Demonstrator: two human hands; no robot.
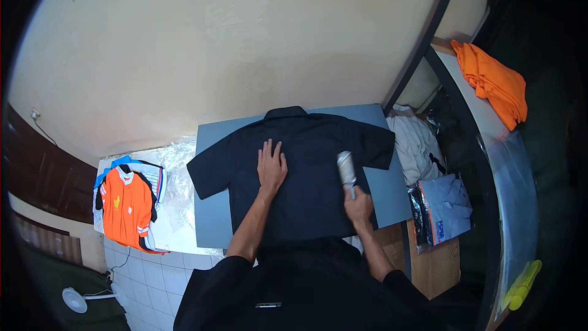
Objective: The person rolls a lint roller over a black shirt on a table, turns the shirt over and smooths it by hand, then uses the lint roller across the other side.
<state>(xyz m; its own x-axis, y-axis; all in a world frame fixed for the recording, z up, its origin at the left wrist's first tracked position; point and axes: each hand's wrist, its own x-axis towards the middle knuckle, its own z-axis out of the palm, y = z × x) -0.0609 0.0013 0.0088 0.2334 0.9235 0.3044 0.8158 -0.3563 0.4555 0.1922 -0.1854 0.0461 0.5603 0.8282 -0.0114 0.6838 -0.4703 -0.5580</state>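
Note:
A black short-sleeved shirt (306, 190) lies spread out with its collar toward the wall and its sleeves out to both sides. My left hand (271, 167) rests flat on its upper left part, fingers stretched out. In my right hand (358, 203) is a lint roller (346, 168), gripped by its handle, with the white roll pointing away from me over the shirt's right side. Beneath the shirt is a grey table board (214, 217), showing along its edges.
Orange jerseys (125, 202) are piled on a white table at left, beside clear plastic wrap (180, 165). At right are light cloth (413, 144) and a bagged grey garment (446, 205). Folded orange cloth (490, 83) sits on a shelf, with a yellow object (522, 285) lower down.

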